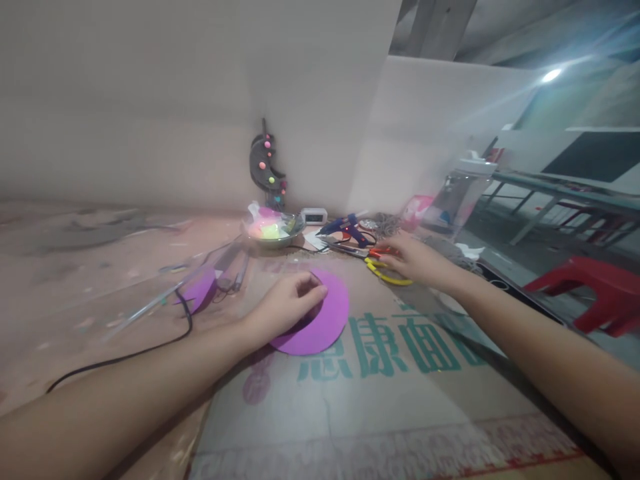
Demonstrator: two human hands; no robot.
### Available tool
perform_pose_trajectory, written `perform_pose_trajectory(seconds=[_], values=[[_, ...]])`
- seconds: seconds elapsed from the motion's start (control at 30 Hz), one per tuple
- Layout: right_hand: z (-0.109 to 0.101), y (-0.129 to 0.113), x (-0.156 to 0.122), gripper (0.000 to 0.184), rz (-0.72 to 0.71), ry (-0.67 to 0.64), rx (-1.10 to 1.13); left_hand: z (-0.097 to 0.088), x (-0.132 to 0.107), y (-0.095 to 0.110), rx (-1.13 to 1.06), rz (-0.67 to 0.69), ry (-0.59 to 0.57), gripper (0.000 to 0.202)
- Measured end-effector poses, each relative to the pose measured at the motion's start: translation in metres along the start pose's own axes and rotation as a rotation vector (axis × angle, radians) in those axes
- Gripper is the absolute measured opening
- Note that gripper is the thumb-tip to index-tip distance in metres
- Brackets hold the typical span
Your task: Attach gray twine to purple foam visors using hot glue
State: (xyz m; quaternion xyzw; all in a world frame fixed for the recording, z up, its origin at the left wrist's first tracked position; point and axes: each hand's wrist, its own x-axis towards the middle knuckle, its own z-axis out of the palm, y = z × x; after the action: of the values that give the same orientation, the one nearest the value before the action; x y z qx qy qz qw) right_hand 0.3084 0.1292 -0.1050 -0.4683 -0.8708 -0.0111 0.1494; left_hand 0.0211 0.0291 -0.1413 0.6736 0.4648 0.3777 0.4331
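My left hand (287, 305) rests on a purple foam disc (323, 319) that lies on a flattened cardboard sheet (380, 393); its fingers are curled onto the disc's near left part. My right hand (413, 259) reaches forward to the scissors with yellow and orange handles (387, 270), fingers laid over the handles. Whether they grip the handles is blurred. Just beyond the scissors lies a blue glue gun (347, 230).
A glass bowl (273, 230) of coloured pom-poms stands at the back, beside a small white clock (314, 215). A dark crescent with pom-poms (265, 163) leans in the wall corner. A black cable (150, 347), a purple scrap (200, 290), a clear bottle (463, 193) and a red stool (590, 293) are around.
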Motion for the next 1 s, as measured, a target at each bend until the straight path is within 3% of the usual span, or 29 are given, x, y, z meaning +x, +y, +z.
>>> perform_pose_trajectory(seconds=[0.2, 0.47, 0.7, 0.87, 1.0], values=[[0.008, 0.003, -0.002, 0.035, -0.079, -0.014, -0.069, 0.001, -0.004, 0.003, 0.201, 0.068, -0.048, 0.024], [-0.002, 0.002, -0.002, 0.035, 0.127, 0.025, 0.013, 0.002, -0.003, -0.006, 0.469, 0.216, -0.115, 0.034], [0.004, 0.010, 0.050, 0.052, 0.247, 0.034, 0.086, 0.004, -0.012, 0.005, 0.591, 0.349, -0.143, 0.028], [0.023, 0.001, 0.089, 0.045, 0.260, -0.020, 0.210, 0.004, -0.026, 0.014, 0.834, 0.512, -0.247, 0.046], [0.036, -0.014, 0.100, 0.037, 0.292, 0.026, 0.233, 0.006, -0.029, 0.013, 0.873, 0.544, -0.283, 0.052]])
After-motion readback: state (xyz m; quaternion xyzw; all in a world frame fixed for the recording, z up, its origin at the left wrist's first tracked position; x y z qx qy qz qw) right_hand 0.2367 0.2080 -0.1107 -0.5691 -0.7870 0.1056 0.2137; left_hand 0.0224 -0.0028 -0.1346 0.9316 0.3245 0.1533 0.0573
